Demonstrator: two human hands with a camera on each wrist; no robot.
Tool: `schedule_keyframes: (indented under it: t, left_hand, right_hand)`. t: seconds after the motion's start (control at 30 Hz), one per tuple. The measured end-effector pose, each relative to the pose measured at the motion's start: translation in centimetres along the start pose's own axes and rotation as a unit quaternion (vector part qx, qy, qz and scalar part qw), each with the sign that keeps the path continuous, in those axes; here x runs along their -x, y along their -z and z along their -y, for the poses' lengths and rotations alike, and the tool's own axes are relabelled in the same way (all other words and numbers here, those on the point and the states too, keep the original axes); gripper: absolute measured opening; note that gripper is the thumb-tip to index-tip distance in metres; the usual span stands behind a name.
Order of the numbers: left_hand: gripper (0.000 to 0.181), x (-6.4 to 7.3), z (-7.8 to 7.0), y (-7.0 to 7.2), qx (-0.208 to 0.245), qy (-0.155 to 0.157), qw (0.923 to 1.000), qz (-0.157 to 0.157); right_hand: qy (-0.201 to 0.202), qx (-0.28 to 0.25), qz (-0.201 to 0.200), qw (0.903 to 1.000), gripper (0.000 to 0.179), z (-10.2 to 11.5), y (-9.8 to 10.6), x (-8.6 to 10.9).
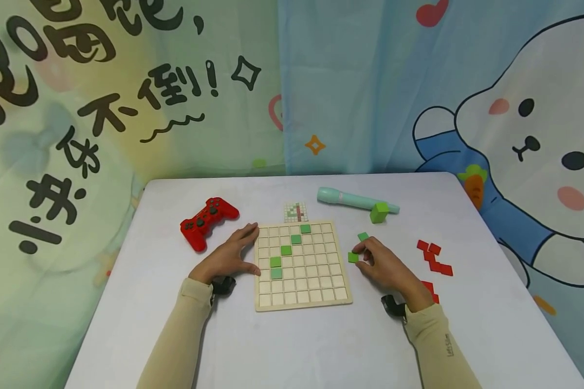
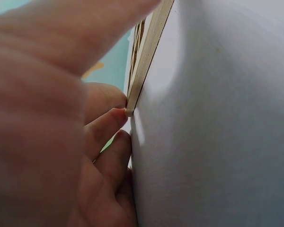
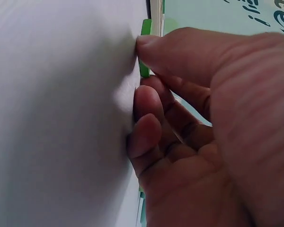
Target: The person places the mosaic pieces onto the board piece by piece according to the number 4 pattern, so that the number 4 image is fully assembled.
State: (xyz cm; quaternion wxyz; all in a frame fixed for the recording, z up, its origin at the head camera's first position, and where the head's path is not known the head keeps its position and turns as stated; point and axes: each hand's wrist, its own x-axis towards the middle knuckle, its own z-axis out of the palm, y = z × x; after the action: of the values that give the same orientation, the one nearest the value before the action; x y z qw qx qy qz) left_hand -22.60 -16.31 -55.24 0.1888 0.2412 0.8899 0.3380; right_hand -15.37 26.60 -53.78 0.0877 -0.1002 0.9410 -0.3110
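Note:
A square wooden grid board lies on the white table, with several green square tiles set in its cells along a slanting line. My left hand rests at the board's left edge, thumb and fingers spread apart; in the left wrist view its fingertips touch the board's side. To the right of the board, my right hand pinches a green square tile between thumb and fingers, low over the table. The right wrist view shows that tile edge-on. Another green tile lies just beyond the fingers.
A small patterned grid card lies behind the board. At the back left is a red game controller. A mint-green flashlight and a green cube are at the back right. Several red tiles lie farther right.

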Motion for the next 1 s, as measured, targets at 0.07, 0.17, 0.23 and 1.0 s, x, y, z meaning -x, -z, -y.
schedule_keyframes:
  t: [0.07,0.17,0.23,1.0]
  left_hand:
    - [0.121,0.0,0.1,0.0,0.000,0.001,1.0000,0.002]
    - [0.121,0.1,0.2,-0.1,-0.003,0.001,1.0000,0.005]
    - [0.121,0.1,0.2,-0.2,-0.005,-0.002,1.0000,0.007]
    - [0.120,0.1,0.4,0.2,-0.004,-0.013,0.9999,0.005]
  right_hand:
    - [0.003,-0.002,0.005,1.0000,0.030,0.0,0.0,-0.1]
    - [0.014,-0.004,0.013,0.9998,0.029,0.2,0.1,-0.1]
    - [0.027,-0.008,0.014,0.9995,0.029,0.5,0.3,-0.1]
    - [0.176,0.024,0.157,0.9716,0.014,12.4,-5.3,-4.8]
